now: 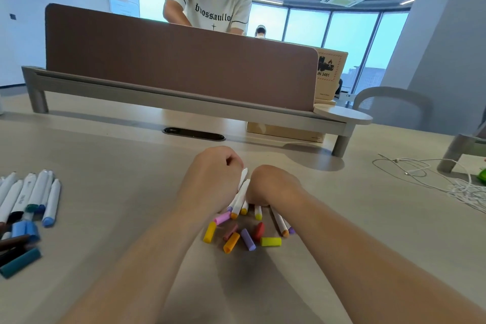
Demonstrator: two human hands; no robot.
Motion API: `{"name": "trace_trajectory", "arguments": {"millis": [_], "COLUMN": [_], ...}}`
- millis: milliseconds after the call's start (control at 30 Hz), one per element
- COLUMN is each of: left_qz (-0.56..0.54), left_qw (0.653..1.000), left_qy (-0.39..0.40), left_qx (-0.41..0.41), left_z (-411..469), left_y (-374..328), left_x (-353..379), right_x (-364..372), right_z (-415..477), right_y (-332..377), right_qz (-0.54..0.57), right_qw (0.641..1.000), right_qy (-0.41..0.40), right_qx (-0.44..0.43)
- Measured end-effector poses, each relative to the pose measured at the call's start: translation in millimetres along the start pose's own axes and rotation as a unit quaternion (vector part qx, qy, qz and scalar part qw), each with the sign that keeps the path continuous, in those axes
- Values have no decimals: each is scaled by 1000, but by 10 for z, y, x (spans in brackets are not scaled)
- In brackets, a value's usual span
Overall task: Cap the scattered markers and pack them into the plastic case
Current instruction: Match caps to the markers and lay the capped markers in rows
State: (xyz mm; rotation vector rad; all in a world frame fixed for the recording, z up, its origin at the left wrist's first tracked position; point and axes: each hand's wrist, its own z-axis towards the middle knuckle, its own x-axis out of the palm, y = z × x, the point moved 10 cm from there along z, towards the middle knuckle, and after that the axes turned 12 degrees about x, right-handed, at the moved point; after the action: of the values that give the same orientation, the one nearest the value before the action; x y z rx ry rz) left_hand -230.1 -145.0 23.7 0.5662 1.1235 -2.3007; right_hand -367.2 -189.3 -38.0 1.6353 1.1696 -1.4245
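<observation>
I judge the job to be at an early stage. Nothing is packed that I can see, and the plastic case is not in view at all, so I cannot say where it sits. Just nearer me than the hands, a scatter of loose caps [248, 239] lies on the table [118, 166] in yellow, orange, pink, purple and red, none of them on a marker. Several markers poke out from under the hands with bare coloured ends, so they need capping. Well to the left of the left hand lies a second heap of markers [51, 202] with blue and teal caps loose among them. Some there look capped and some not, but I cannot sort them out from here. Capping and all of the packing are left to do.

The left hand [213, 179] is clenched with the thumb tucked across its top. White barrels from the bundle of markers [242, 193] stick out on its right side, and I judge it grips them.

The right hand [273, 188] sits just beside it, knuckles up and curled down over the same bundle. Its fingers are hidden beneath it, so I cannot tell whether it grasps the markers or only rests on them.
</observation>
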Motion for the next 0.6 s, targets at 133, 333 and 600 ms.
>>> {"name": "trace_trajectory", "arguments": {"millis": [133, 333, 600], "left_qz": [7, 42, 106], "left_qw": [999, 963, 911], "left_qy": [39, 254, 378], "left_qx": [4, 78, 125], "left_z": [-14, -221, -509], "left_y": [-45, -294, -454], "left_x": [46, 471, 837], "right_x": [-170, -186, -107], "right_z": [-45, -205, -209], "right_y": [-187, -742, -879], "right_qz": [123, 364, 434], "right_qw": [992, 929, 901], "right_qy": [-5, 72, 2], "right_qx": [-13, 11, -17]}}
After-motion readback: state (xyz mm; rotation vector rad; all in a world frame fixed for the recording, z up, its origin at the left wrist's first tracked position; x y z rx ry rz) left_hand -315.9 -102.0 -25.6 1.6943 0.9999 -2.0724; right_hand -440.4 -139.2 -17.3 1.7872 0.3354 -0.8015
